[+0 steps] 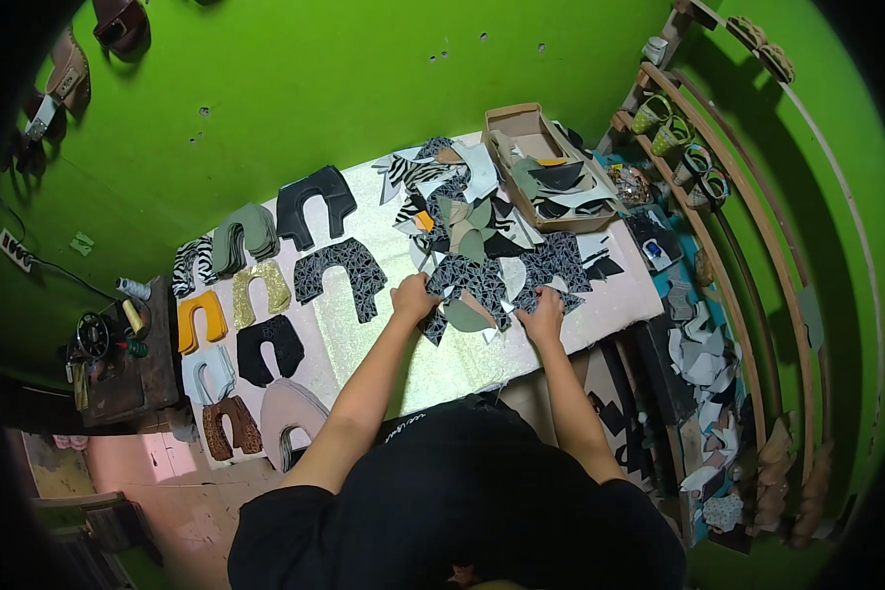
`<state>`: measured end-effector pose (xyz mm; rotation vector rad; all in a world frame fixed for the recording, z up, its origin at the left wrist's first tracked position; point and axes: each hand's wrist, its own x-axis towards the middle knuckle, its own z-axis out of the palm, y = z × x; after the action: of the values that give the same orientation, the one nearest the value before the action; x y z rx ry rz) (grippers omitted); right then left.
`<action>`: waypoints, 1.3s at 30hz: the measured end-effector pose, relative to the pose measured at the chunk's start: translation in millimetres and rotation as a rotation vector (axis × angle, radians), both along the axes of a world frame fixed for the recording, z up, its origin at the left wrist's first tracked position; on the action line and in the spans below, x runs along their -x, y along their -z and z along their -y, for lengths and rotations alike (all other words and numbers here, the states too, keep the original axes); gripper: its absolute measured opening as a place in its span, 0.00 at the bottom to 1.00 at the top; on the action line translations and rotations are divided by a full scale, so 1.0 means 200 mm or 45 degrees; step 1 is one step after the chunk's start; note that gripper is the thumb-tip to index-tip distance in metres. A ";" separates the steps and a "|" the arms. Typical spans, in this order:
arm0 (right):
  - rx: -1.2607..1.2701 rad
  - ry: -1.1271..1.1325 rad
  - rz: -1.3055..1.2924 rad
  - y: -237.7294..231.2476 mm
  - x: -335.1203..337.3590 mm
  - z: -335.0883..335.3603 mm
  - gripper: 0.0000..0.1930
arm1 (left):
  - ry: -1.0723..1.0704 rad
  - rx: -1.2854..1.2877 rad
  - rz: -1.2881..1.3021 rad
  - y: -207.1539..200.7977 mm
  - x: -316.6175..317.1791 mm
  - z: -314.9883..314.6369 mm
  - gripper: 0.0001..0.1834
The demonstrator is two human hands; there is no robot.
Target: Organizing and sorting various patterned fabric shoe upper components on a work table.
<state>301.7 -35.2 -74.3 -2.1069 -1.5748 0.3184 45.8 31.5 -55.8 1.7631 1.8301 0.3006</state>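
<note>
Head view: green wall (364, 79) behind; pink floor (172, 497) lower left. Pale table (442, 374) has open room from mid-surface to its front edge, near the torso (462, 492). Scraps (465, 244) heaped right of middle; cardboard box (514, 122) near the back-right corner, part-filled. Arch-shaped stacks (202, 324) crowd the left end. Left hand (415, 298), fingers partly bent, at left edge of a patterned piece (454, 269), front of heap. Right hand (543, 317), similarly bent, at heap's front right. Grip of either: cannot tell.
</note>
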 end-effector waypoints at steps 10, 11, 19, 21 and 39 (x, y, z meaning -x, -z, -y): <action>0.271 0.037 0.141 -0.10 -0.01 -0.07 0.31 | 0.047 -0.024 0.877 -0.08 0.12 0.00 0.08; 0.174 0.127 0.105 -0.06 -0.03 -0.10 0.30 | 0.041 -0.027 0.875 -0.09 0.12 0.00 0.08; 0.035 0.289 -0.020 -0.09 -0.10 -0.37 0.28 | -0.105 0.097 1.085 -0.26 0.12 0.01 0.11; 0.034 0.307 0.012 -0.12 -0.07 -0.42 0.27 | -0.054 0.077 1.184 -0.30 0.10 0.03 0.13; -0.195 0.844 -0.914 0.12 -0.28 -0.77 0.23 | -0.053 0.191 1.121 -0.44 0.03 0.07 0.12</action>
<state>356.8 119.2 -98.9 -1.9393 -0.4500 0.5991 38.8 16.8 31.3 1.1902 1.1999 0.7858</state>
